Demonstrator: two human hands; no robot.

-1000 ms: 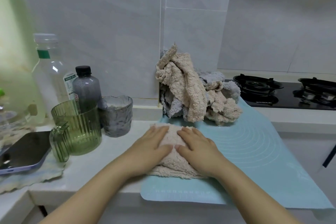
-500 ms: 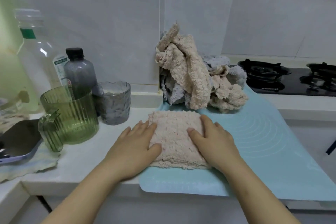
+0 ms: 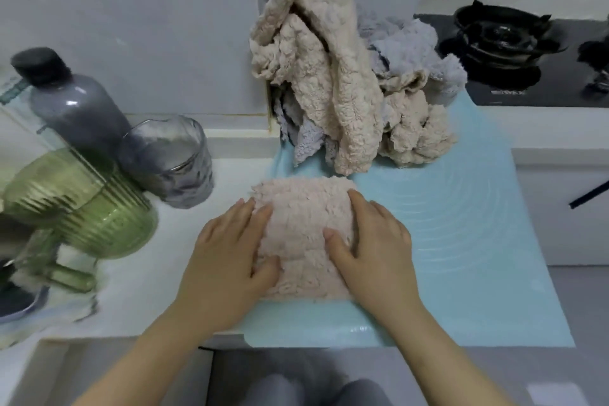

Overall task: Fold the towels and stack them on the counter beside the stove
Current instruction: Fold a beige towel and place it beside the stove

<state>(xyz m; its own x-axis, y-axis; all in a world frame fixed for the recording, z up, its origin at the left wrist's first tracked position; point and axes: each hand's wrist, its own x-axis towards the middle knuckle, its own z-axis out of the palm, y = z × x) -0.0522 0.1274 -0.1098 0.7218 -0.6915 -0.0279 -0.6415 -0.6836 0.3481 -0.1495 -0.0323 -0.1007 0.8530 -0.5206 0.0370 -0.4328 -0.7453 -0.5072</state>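
The folded towel [image 3: 303,227] is pressed onto the blue mat [image 3: 461,241] by left hand [image 3: 227,260] and right hand [image 3: 372,254], fingers flat, nothing gripped; bare mat is seen right of the right hand.

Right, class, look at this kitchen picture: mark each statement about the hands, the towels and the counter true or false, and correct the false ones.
1. The left hand and the right hand both rest on the folded pink towel. True.
2. The pile of unfolded towels holds beige and grey ones. True.
3. The pile of unfolded towels sits on the stove. False: it sits on the blue mat, left of the stove, against the wall.
4. The green pitcher stands right of the folded pink towel. False: the green pitcher stands to its left.
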